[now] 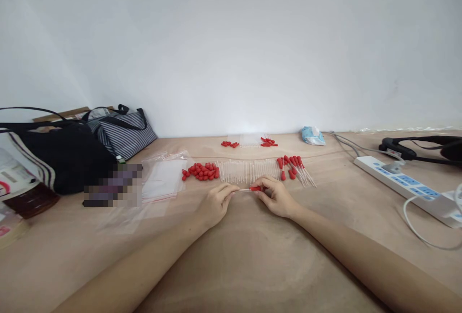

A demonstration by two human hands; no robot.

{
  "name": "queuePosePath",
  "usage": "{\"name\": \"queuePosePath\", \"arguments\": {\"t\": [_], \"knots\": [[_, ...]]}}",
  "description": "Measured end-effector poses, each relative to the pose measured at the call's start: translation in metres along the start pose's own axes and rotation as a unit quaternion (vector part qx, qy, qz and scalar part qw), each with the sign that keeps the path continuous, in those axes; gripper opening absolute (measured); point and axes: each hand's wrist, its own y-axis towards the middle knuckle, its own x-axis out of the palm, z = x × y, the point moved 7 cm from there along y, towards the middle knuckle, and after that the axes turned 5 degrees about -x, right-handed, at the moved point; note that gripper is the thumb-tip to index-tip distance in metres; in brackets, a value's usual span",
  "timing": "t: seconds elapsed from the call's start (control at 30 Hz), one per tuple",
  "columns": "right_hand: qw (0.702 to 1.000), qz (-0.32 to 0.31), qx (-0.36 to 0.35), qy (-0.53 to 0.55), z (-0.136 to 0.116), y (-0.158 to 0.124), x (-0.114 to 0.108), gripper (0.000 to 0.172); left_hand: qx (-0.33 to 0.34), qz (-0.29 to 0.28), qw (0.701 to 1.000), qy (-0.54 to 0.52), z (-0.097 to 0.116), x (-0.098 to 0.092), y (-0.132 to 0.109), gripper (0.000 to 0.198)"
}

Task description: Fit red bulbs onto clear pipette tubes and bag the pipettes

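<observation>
Thin white stick (244, 190) at clock centre: left hand (215, 203) pinches its bare end, right hand (276, 196) pinches its red tip (255, 188). Risk: off-line pressure could bend the stick; a loose pinch could drop the tip. Near row of white sticks (234, 171) at 12, loose red tips (204, 171) at 10, red-tipped sticks (286, 159) at 2. Containers: clear plastic bags (162, 178) at 9, contents unclear; tub (32, 198) far 9, dark reddish contents; striped bag (126, 134) at 10, inside hidden.
</observation>
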Motion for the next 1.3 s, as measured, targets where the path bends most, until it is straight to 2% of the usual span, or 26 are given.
{"name": "queuePosePath", "arguments": {"t": [0.33,0.7,1.03,1.2,1.3], "knots": [[1.0,-0.003,0.009,0.006,0.0,-0.001,0.0,0.013,0.005,0.011,1.0,0.0,-0.001,-0.001,-0.001,0.023],[0.998,-0.009,-0.002,0.065,0.006,-0.003,0.004,0.017,0.08,0.026,0.996,-0.006,0.006,-0.003,-0.003,0.028],[0.987,-0.022,-0.128,-0.091,-0.015,-0.005,0.003,0.02,0.111,0.009,0.994,0.015,0.006,0.005,-0.006,0.028],[0.984,-0.059,-0.139,-0.095,-0.018,-0.005,0.008,0.02,0.115,0.005,0.993,0.016,0.008,0.008,-0.007,0.031],[0.988,-0.057,-0.121,-0.084,-0.018,-0.004,0.007,0.021,0.101,0.001,0.995,0.023,0.013,0.008,-0.007,0.03]]}}
